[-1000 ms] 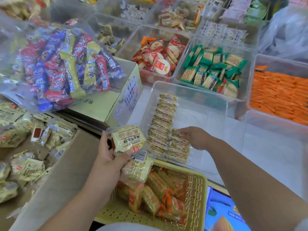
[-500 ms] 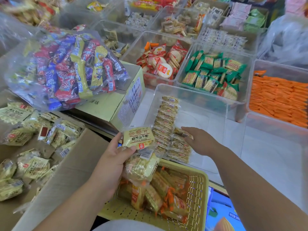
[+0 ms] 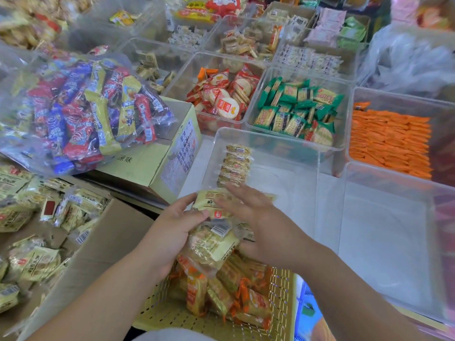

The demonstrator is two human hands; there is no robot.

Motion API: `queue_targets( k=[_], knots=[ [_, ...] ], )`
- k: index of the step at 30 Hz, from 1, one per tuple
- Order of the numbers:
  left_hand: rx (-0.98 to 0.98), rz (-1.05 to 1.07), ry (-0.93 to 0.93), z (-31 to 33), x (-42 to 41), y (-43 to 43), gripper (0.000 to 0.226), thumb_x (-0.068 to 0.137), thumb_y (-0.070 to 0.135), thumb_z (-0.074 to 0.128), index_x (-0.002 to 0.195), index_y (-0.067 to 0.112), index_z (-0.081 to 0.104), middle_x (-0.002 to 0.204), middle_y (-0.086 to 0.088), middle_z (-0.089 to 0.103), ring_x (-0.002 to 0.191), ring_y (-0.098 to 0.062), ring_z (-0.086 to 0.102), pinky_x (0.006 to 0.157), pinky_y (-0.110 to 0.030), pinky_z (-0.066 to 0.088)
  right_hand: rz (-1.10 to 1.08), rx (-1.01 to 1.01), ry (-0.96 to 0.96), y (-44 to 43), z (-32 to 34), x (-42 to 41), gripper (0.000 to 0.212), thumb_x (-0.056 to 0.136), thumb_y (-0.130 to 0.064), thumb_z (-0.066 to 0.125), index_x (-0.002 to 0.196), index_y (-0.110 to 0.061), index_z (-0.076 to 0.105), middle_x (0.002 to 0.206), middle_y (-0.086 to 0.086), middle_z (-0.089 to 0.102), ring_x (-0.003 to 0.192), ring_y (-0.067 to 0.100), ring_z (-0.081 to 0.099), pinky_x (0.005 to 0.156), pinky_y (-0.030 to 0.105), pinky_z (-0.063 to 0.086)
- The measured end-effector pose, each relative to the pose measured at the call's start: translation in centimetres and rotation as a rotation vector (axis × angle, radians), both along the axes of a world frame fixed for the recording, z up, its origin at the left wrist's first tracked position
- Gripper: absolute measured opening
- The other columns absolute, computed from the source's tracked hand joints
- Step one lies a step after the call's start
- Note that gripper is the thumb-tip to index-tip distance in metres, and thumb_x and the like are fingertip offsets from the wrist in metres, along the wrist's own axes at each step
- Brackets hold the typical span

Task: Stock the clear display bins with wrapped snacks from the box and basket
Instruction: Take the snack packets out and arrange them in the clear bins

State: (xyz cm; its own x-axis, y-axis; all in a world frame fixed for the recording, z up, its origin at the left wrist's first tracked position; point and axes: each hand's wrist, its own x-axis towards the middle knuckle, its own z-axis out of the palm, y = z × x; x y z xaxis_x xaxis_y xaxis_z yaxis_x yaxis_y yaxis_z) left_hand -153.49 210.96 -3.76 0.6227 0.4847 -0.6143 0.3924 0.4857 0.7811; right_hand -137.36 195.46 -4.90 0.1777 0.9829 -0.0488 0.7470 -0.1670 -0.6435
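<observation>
While the left hand (image 3: 170, 232) grips a stack of pale yellow snack packs (image 3: 209, 232) over the basket (image 3: 283, 303), the right hand (image 3: 261, 217) hovers open-fingered beside the clear bin (image 3: 283, 148).

This is a shop, at a counter where loose snacks are sold. Rows of clear bins (image 3: 293, 148) stand side by side, each with one sort of wrapped snack: red packs (image 3: 221, 99), green packs (image 3: 298, 109), orange packs (image 3: 389, 141), and pale ones in the rows behind. A big clear bag (image 3: 81, 112) of mixed wrapped sweets lies on a printed carton (image 3: 157, 163). At the left an open box (image 3: 103, 244) holds many of the same yellow packs (image 3: 37, 264), and a yellow basket (image 3: 280, 303) in front holds more. Bulk stock beside sorted display bins shows retail.
</observation>
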Motion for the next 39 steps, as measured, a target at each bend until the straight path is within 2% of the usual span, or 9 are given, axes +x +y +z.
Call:
queue_targets(
  k=[6, 11, 16, 19, 22, 27, 30, 33, 39],
  knots=[
    [0.115, -0.203, 0.016, 0.1, 1.7, 0.5, 0.034, 0.093, 0.037, 0.075, 0.126, 0.031, 0.071, 0.114, 0.000, 0.079, 0.105, -0.020, 0.076, 0.088, -0.035, 0.059, -0.101, 0.061, 0.027, -0.1, -0.9, -0.9, 0.089, 0.072, 0.003, 0.069, 0.152, -0.028, 0.042, 0.158, 0.002, 0.038, 0.145, 0.026, 0.035, 0.114, 0.043, 0.039],
    [0.115, -0.341, 0.009, 0.1, 2.2, 1.5, 0.072, 0.071, 0.071, 0.075, 0.134, 0.036, 0.067, 0.126, 0.006, 0.074, 0.122, -0.017, 0.068, 0.114, -0.050, 0.044, -0.114, 0.017, 0.257, -0.9, -1.2, 0.9, 0.111, 0.058, -0.046, 0.093, 0.151, -0.048, 0.033, 0.151, -0.024, 0.038, 0.138, -0.003, 0.037, 0.112, 0.027, 0.039],
    [-0.030, -0.473, -0.071, -0.2, 2.2, 1.7, 0.050, 0.083, 0.061, 0.073, 0.130, 0.043, 0.069, 0.128, 0.000, 0.074, 0.120, -0.021, 0.069, 0.106, -0.045, 0.049, -0.180, 0.002, 0.616, -2.1, -1.9, 1.9, 0.104, 0.057, -0.070, 0.085, 0.148, -0.047, 0.040, 0.146, -0.019, 0.051, 0.134, 0.005, 0.050, 0.111, 0.039, 0.043],
    [-0.024, -0.507, -0.084, -0.7, 2.3, 1.4, 0.038, 0.090, 0.038, 0.071, 0.127, 0.047, 0.070, 0.126, 0.001, 0.075, 0.117, -0.021, 0.071, 0.094, -0.033, 0.056, -0.254, 0.017, 0.735, -2.0, -2.4, 1.4, 0.064, 0.081, -0.060, 0.074, 0.140, -0.047, 0.051, 0.134, -0.013, 0.063, 0.122, 0.007, 0.061, 0.100, 0.033, 0.048],
    [0.030, -0.431, -0.053, -1.1, 2.3, 1.5, 0.045, 0.082, 0.032, 0.073, 0.123, 0.052, 0.070, 0.118, 0.005, 0.077, 0.110, -0.019, 0.073, 0.086, -0.026, 0.058, -0.373, 0.039, 0.644, -1.7, -2.9, 1.3, 0.028, 0.101, -0.032, 0.061, 0.127, -0.044, 0.062, 0.107, -0.025, 0.072, 0.098, -0.006, 0.067, 0.083, 0.011, 0.046],
    [0.111, -0.096, 0.021, -2.3, 1.9, 2.3, 0.042, 0.094, 0.012, 0.072, 0.116, 0.048, 0.074, 0.104, -0.002, 0.077, 0.093, -0.027, 0.072, 0.081, -0.047, 0.056, -0.573, 0.095, 0.351, -0.8, -2.5, 5.4, 0.035, 0.098, -0.031, 0.064, 0.123, -0.056, 0.061, 0.100, -0.020, 0.073, 0.080, 0.005, 0.067, 0.064, 0.014, 0.048],
    [0.078, 0.054, 0.012, -2.8, 1.1, 2.5, 0.052, 0.095, 0.003, 0.067, 0.130, 0.041, 0.067, 0.098, 0.005, 0.076, 0.085, -0.015, 0.070, 0.064, -0.035, 0.057, -0.580, -0.021, 0.047, 1.0, -3.9, 9.2, 0.040, 0.098, -0.027, 0.064, 0.138, -0.030, 0.061, 0.120, 0.001, 0.066, 0.099, 0.017, 0.060, 0.083, 0.024, 0.044],
    [0.023, 0.126, 0.013, -3.2, 0.2, 2.2, 0.062, 0.095, 0.000, 0.066, 0.145, 0.036, 0.055, 0.127, 0.007, 0.070, 0.099, -0.014, 0.071, 0.076, -0.037, 0.056, -0.481, -0.332, -0.147, 3.3, -6.5, 11.6, 0.037, 0.103, -0.029, 0.054, 0.139, -0.024, 0.059, 0.124, 0.012, 0.062, 0.111, 0.034, 0.058, 0.093, 0.039, 0.049],
    [-0.044, 0.214, -0.045, -2.9, -1.4, 2.0, 0.064, 0.097, -0.006, 0.059, 0.151, 0.023, 0.045, 0.113, 0.008, 0.078, 0.100, -0.021, 0.077, 0.073, -0.043, 0.065, -0.264, -0.621, -0.063, 5.4, -10.3, 11.5, 0.045, 0.109, -0.035, 0.038, 0.152, -0.024, 0.042, 0.147, 0.015, 0.052, 0.130, 0.036, 0.051, 0.105, 0.038, 0.040]
  ],
)
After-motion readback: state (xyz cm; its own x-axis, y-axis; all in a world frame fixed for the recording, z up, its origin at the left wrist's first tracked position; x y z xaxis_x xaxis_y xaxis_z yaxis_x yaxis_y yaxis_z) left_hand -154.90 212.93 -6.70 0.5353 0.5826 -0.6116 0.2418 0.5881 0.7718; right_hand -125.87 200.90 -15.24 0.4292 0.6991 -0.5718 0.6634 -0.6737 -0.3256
